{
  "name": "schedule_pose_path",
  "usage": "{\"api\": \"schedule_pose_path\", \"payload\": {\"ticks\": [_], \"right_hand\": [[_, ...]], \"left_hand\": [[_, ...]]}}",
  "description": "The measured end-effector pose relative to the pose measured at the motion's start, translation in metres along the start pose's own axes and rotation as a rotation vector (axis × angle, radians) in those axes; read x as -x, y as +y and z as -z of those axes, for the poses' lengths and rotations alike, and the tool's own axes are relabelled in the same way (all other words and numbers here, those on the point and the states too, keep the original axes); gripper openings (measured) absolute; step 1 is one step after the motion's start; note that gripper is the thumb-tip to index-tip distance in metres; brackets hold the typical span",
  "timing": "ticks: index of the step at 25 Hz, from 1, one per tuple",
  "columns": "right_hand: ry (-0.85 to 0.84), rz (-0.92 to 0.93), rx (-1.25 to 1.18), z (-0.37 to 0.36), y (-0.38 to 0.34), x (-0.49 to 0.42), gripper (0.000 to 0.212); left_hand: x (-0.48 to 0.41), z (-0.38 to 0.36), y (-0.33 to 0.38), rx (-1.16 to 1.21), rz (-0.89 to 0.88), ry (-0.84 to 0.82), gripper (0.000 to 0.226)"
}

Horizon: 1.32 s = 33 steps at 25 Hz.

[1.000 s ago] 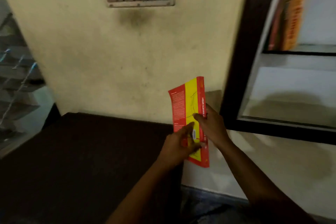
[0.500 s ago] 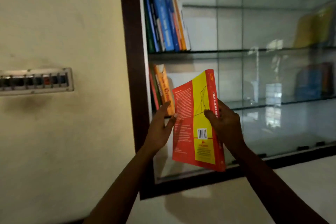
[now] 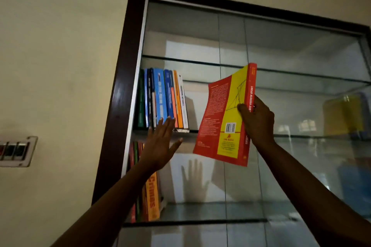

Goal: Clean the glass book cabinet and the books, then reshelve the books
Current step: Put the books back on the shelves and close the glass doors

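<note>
Red-and-yellow paperback book [image 3: 220, 122] is gripped by its spine in our right hand [image 3: 259, 122], held tilted before the dark-framed glass cabinet [image 3: 120, 86]. Our left hand [image 3: 160, 146], fingers straight and spread, holding nothing, is stretched toward upright blue and orange books [image 3: 160, 96] on its shelf.

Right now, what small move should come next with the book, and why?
Probably carry the book left to stand beside the shelved row: the right hand grips its spine, and the open left hand is raised by that row.
</note>
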State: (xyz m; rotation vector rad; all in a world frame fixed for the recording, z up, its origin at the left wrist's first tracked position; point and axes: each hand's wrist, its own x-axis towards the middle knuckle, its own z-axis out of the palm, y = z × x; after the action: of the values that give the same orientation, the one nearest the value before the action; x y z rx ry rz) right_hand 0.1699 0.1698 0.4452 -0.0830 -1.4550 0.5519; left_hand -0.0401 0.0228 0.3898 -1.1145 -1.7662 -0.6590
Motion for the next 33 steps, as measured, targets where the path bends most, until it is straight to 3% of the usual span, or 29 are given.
{"api": "schedule_pose_path", "payload": {"ticks": [6,11,15,19,23,30,33], "right_hand": [[0.084,0.151,0.011,-0.078,0.023,-0.086,0.035],[0.012,0.169,0.175,-0.144,0.048,-0.117,0.039],[-0.070,0.214,0.292,-0.178,0.068,-0.123,0.038],[-0.164,0.263,0.260,-0.218,0.088,-0.125,0.040],[-0.181,0.266,0.193,-0.244,0.102,-0.125,0.042],[-0.148,0.154,0.153,-0.248,0.089,-0.116,0.044],[-0.271,0.053,-0.077,-0.244,0.104,-0.104,0.041]], "left_hand": [[-0.070,-0.032,-0.024,-0.066,0.022,0.082,0.095],[-0.110,-0.052,-0.045,-0.121,0.016,0.137,0.097],[-0.119,-0.076,-0.057,-0.318,-0.008,0.171,0.091],[-0.124,-0.098,-0.070,-0.446,-0.037,0.342,0.073],[-0.130,-0.101,-0.074,-0.517,-0.070,0.412,0.064],[-0.129,-0.105,-0.077,-0.575,-0.049,0.394,0.063],[-0.129,-0.103,-0.077,-0.560,-0.042,0.378,0.064]]}}
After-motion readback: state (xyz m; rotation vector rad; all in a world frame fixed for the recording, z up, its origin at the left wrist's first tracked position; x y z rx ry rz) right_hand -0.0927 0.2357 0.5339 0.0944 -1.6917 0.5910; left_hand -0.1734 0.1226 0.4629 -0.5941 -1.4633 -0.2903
